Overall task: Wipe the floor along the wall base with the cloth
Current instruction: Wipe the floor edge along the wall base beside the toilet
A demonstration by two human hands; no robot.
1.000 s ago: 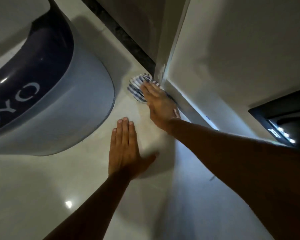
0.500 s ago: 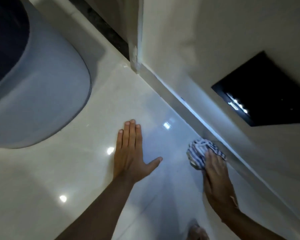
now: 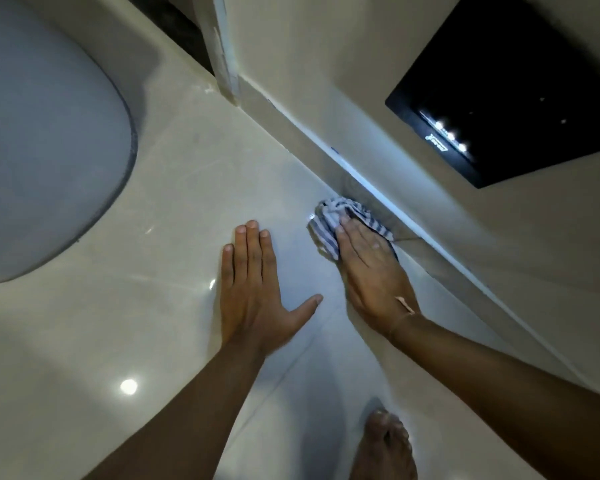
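Note:
A blue-and-white striped cloth (image 3: pixel 329 223) lies bunched on the glossy cream floor (image 3: pixel 174 188), right against the wall base (image 3: pixel 329 164). My right hand (image 3: pixel 371 268) presses flat on the cloth, fingers covering its near half. My left hand (image 3: pixel 253 289) rests palm down on the floor to the left of it, fingers together and thumb spread, holding nothing. The skirting runs diagonally from the upper middle to the lower right.
A large grey rounded appliance (image 3: pixel 42 140) fills the left side. A white door frame post (image 3: pixel 224 53) meets the skirting at the top. A black panel with small lights (image 3: pixel 506 88) sits on the wall. A bare foot (image 3: pixel 385 445) stands at the bottom.
My right hand slid the cloth along the wall base from the door frame corner toward me, then a little back up. The left hand stayed planted on the floor.

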